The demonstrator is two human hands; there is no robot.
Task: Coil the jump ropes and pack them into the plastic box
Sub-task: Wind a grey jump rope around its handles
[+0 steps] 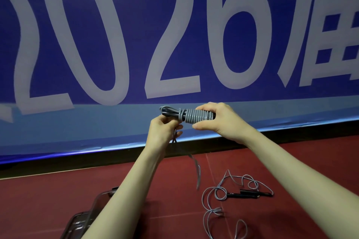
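Observation:
A grey jump rope (191,115) is wound in tight turns round its black handles, held up in front of me. My right hand (219,118) grips the wound end of the bundle. My left hand (165,128) pinches the loose tail of the rope just below the bundle's left end; the tail (197,170) hangs down, blurred. A second grey jump rope (223,196) with black handles (246,194) lies uncoiled on the red floor at the lower right. The clear plastic box (91,211) sits on the floor at the lower left, partly hidden by my left forearm.
A large blue banner (136,35) with white numerals stands close ahead, its dark base along the floor. The red floor (48,200) stretches between the banner and me.

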